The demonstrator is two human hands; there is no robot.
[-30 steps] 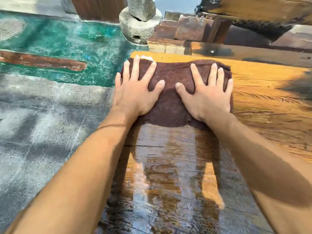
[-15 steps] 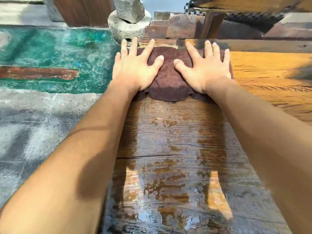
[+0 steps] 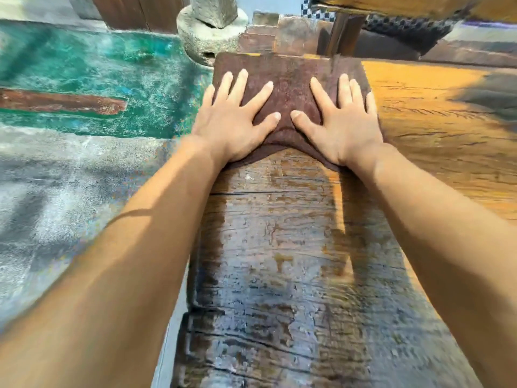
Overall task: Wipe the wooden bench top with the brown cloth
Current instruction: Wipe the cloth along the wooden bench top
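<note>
Flat, fingers spread: left hand point(image 3: 235, 119), right hand point(image 3: 344, 121). The brown cloth point(image 3: 291, 79) now reaches the bench top point(image 3: 279, 247) far end, upper centre; strip looks wiped.

Outdoors, under hard sunlight. At left, mottled turquoise-green painted floor point(image 3: 84, 65), crossed by a flat rust-red strip point(image 3: 61, 103). Nearer, worn grey concrete ground point(image 3: 56, 191) with pale patches. Farther back, a round rough grey stone base point(image 3: 201, 40) bearing a squared grey stone block point(image 3: 215, 7), just in front of dark brown wooden panels point(image 3: 140, 9). Right of these, stacked reddish-brown blocks point(image 3: 265, 37), a dark wooden post point(image 3: 341, 32) and black-and-white chequered fabric point(image 3: 316, 11).
</note>
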